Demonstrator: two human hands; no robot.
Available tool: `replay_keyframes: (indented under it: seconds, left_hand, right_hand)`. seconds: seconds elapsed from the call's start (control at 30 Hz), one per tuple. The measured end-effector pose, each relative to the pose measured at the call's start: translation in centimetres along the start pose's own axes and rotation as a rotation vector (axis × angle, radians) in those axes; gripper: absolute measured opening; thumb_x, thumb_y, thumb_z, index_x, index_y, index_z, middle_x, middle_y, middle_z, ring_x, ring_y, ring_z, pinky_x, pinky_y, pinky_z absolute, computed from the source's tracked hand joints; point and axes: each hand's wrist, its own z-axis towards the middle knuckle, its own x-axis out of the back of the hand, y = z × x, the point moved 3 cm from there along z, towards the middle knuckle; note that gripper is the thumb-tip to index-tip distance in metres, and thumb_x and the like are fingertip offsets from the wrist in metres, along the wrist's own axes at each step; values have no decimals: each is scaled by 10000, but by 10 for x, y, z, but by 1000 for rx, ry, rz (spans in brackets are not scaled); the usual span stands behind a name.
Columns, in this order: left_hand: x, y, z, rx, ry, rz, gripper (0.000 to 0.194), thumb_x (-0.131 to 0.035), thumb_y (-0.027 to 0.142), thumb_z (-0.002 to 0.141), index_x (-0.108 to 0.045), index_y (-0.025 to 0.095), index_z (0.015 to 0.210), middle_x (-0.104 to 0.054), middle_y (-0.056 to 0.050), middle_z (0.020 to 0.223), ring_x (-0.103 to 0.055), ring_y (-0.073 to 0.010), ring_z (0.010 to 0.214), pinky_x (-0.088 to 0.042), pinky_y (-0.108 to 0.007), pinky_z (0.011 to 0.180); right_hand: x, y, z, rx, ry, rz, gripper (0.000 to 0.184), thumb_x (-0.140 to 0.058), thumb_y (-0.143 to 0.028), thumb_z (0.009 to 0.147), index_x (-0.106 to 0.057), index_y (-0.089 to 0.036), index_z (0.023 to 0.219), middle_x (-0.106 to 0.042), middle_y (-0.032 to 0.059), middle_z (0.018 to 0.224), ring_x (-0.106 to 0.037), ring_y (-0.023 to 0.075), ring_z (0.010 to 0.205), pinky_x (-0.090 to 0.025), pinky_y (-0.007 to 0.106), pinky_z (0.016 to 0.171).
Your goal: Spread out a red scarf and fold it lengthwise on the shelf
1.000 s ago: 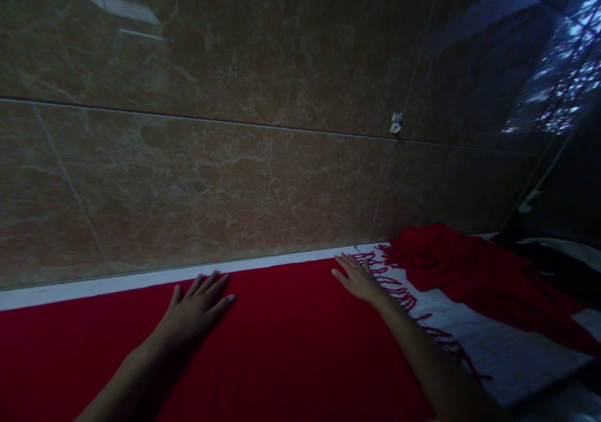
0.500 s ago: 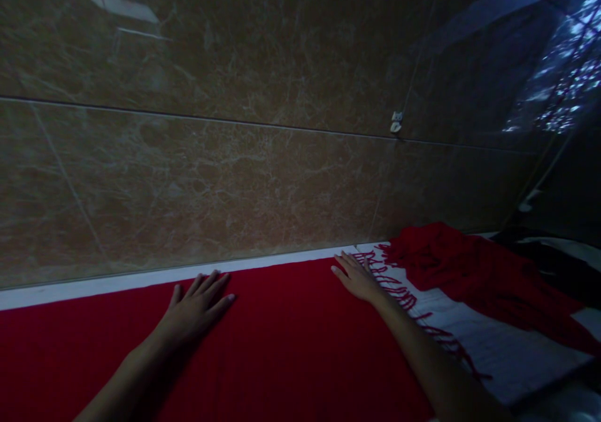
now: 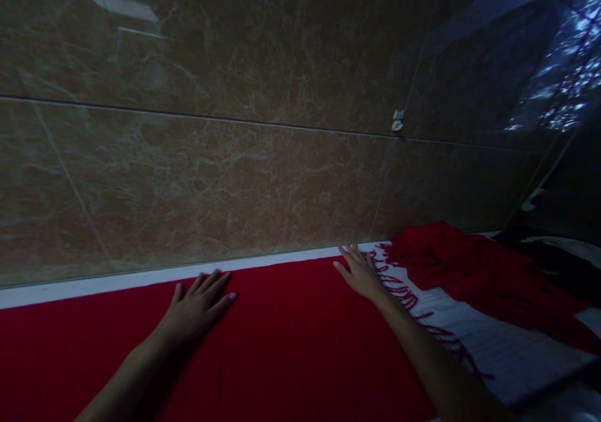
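A red fringed scarf (image 3: 282, 334) is spread flat on a white surface, its far edge running close to the wall. My left hand (image 3: 192, 306) lies on the scarf near that far edge, palm down, fingers spread. At the scarf's right far corner rests my right hand (image 3: 359, 275), also flat with fingers apart, its fingertips reaching past the edge onto the white surface. Twisted red fringe (image 3: 404, 297) lines the scarf's right end beside my right hand and forearm. Neither hand grips anything. The scarf's near edge is out of view.
A second red fringed cloth (image 3: 451, 259) lies crumpled to the right, with dark cloth (image 3: 554, 259) behind it. Brown marble-patterned tiles (image 3: 235, 184) form a wall along the far side of the white surface (image 3: 469, 334). A small white fitting (image 3: 397, 120) sits on the wall.
My right hand has shifted slightly away from me, its fingers spreading a little over the scarf's corner. The left hand stays in place.
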Motion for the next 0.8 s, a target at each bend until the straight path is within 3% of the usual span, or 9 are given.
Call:
replay_keyframes:
  seconds: [0.07,0.13,0.3,0.4,0.6,0.8]
  left_hand:
    - [1,1,0,6,0,-2,700,-338,567,1007,-356,245,1628,-254,-106,1711,-184,-422,1583,-222,-746,1202]
    - [3,3,-1,16,-3,-10,711,-337,576,1005,-349,241,1632,-250,-112,1711,-182,-419,1584,-210,-745,1206]
    - [8,8,-4,52,-43,-40,747,-320,615,1002,-324,233,1644,-213,-106,1726,-138,-391,1599,-141,-712,1239]
    - [9,9,-4,44,-42,-53,762,-303,636,1000,-323,233,1647,-198,-104,1731,-123,-385,1605,-127,-714,1240]
    - [9,8,-4,60,-63,-80,775,-317,657,999,-324,234,1648,-189,-98,1734,-101,-385,1609,-104,-715,1243]
    - [9,7,-5,58,-48,-89,767,-316,665,1004,-336,243,1644,-203,-92,1730,-109,-381,1610,-106,-715,1243]
  right_hand:
    - [-4,-1,-3,-9,-95,-14,607,-385,-476,1073,-403,-196,1611,-272,123,1707,-191,280,1599,-95,625,1275]
    - [-5,-1,-3,-12,-110,-12,602,-376,-486,1077,-412,-204,1608,-295,123,1700,-208,279,1595,-107,617,1277]
    - [1,-1,2,1,73,-1,613,-350,-453,1078,-356,-197,1634,-224,112,1724,-169,276,1603,-137,586,1285]
    - [1,-1,4,28,112,1,619,-337,-439,1073,-337,-196,1642,-201,106,1730,-161,279,1605,-155,595,1282]
    - [-14,2,0,22,-144,-61,631,-342,-497,1066,-394,-191,1616,-286,113,1703,-228,292,1588,-136,641,1273]
    - [-6,1,2,42,31,-48,637,-302,-473,1067,-361,-186,1633,-254,106,1715,-174,294,1600,-164,597,1286]
